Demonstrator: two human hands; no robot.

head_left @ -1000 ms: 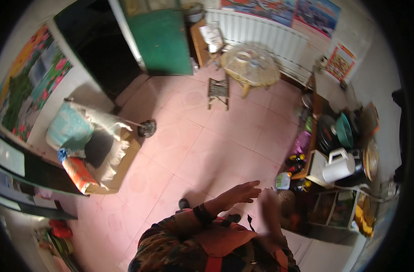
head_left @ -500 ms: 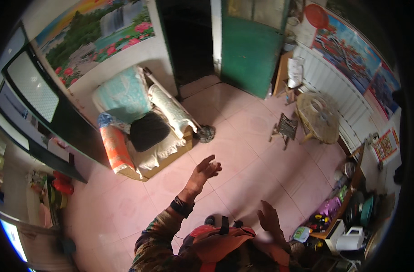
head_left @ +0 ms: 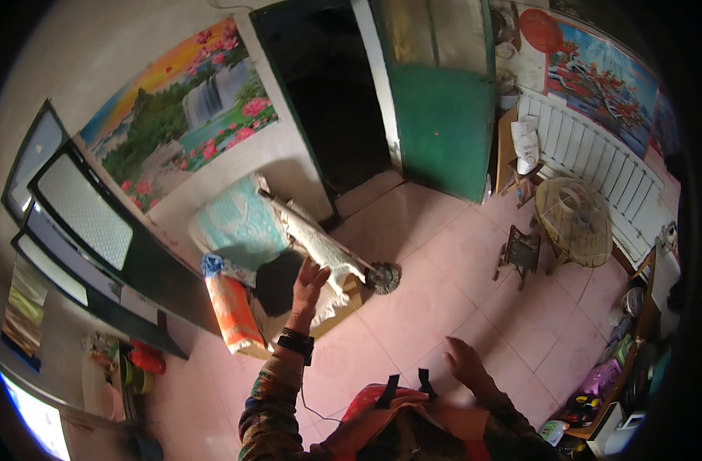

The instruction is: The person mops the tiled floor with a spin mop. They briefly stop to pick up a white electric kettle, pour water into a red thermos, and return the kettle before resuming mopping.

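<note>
My left hand (head_left: pixel 309 286) is raised in front of the armchair (head_left: pixel 240 219), its fingers stretched out and holding nothing. A dark band with a box-like piece (head_left: pixel 297 343) circles that wrist, and a thin cord hangs below it. Lower and to the right, my right hand (head_left: pixel 466 361) is held over the pink tiled floor (head_left: pixel 412 323), also open and apart from any object. The armchair has a pale green cover, a black seat cushion (head_left: pixel 280 283) and an orange cloth (head_left: pixel 234 313) on one arm. Against its right side leans a pole with a dark bristly head (head_left: pixel 383 278).
A green door (head_left: pixel 443 131) stands ajar beside a dark doorway (head_left: pixel 320 100). To the right are a folding stool (head_left: pixel 518 253), a round wooden table (head_left: pixel 574 219) and a white radiator (head_left: pixel 597 142). Low shelving with bottles (head_left: pixel 601 378) runs along the right edge.
The view has shifted, so the room sits lower and further right in it. My left hand has moved left and now overlaps the armchair; my right hand has turned more toward the left.
</note>
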